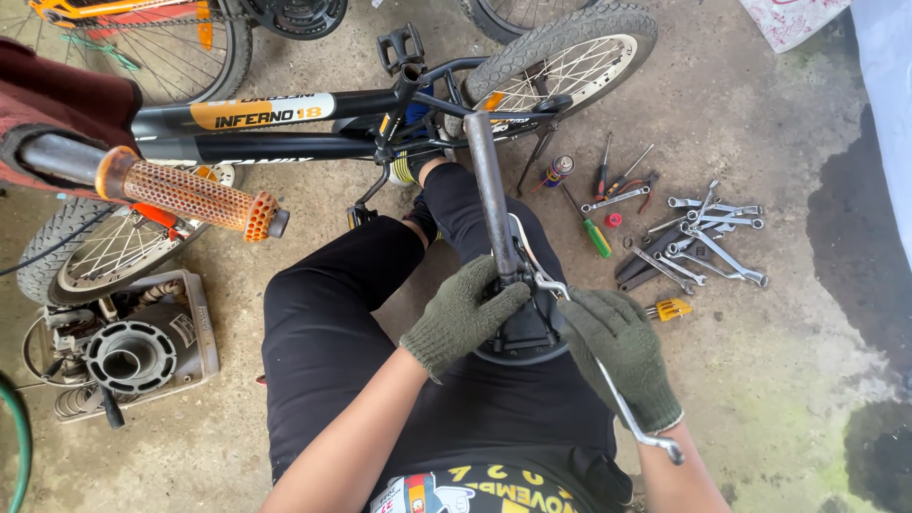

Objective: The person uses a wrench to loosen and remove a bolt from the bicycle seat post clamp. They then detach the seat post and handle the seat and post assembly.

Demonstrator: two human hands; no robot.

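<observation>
From where I stand the gloved left hand (pixel 463 313) has its grip wrapped round the seat post (pixel 492 195) above the saddle (pixel 521 334) on the lap, right hand (pixel 617 347) gripping the wrench (pixel 608 380), so brace firmly and pull smoothly.

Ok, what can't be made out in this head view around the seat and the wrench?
- Wrench head: hidden where it meets the clamp under the bicycle seat, covered by both gloves.
- Right hand: its grip on the wrench shaft is partly out of sight under the palm.
- Left hand: fingers wrap the seat post, so the clamp bolt is unseen.
- Spanners on the floor: too small to tell sizes.
- Engine part: partly cut off at the left edge.
</observation>
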